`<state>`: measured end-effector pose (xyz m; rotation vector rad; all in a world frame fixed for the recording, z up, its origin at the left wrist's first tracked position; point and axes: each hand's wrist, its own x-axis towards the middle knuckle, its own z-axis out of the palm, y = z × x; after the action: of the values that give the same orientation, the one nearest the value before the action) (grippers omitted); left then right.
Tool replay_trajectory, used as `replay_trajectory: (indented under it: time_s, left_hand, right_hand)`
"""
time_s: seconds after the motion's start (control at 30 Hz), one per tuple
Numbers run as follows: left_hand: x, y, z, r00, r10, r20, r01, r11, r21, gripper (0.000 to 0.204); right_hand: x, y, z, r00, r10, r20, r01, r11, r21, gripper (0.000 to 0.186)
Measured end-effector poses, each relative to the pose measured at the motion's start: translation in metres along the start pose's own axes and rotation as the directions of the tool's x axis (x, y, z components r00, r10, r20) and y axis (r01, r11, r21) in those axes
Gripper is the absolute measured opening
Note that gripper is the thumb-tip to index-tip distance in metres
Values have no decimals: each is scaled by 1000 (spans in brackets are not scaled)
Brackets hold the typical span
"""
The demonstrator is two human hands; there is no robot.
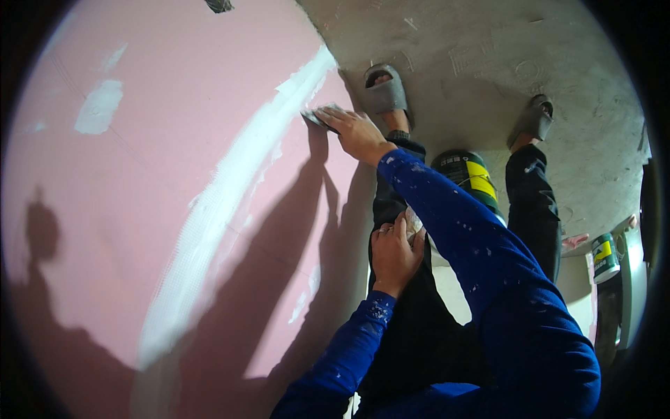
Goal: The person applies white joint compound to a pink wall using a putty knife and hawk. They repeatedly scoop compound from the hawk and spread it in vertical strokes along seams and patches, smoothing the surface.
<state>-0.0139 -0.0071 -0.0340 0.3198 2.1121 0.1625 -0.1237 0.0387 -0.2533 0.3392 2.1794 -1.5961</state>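
Head view: looking down along the pink wall [181,105], I can see that a good deal of the joint has been covered, a long white band [279,115] running the height that shows and reaching nearly to the floor [474,56]. Toward the floor it looks flat and solid; farther up, a mesh weave shows through the white, so I would judge that stretch only thinly coated, with smoothing left there. One edge is ragged, with thin smears beside it, and a separate white patch [100,107] sits on the board across from it; whether these count as finished I cannot tell. The right hand [352,133] is stretched out low, its fingers laid over a thin flat scraper [312,117], gripping it against or very near the wall, just beside the band's edge; actual contact is unclear. The left hand [396,255] is nearer the body, well apart from the band, fingers curled round a pale lump [413,222], partly hidden, its material unclear. Beyond the right forearm stands a dark bucket with a yellow label [481,178], between the person's legs.
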Motion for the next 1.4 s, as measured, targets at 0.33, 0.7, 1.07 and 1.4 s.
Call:
replay_trajectory:
  time_s: [0.33,0.7,1.07,1.4]
  left_hand:
    - [0,4,-1,999,30,36,-32,997,66,47]
    - [0,-3,4,970,226,-89,-213,967,138,30]
    - [1,-2,5,998,56,-18,-56,998,19,36]
    - [5,13,-4,998,43,45,-46,997,54,42]
  right_hand:
    - [68,-21,-27,985,109,-133,-67,955,289,60]
    - [-24,-110,-65,993,32,-115,5,951,309,59]
    - [24,-51,-23,930,-190,-315,201,979,3,67]
    - [-5,-36,-29,953,245,-180,-162,910,382,53]
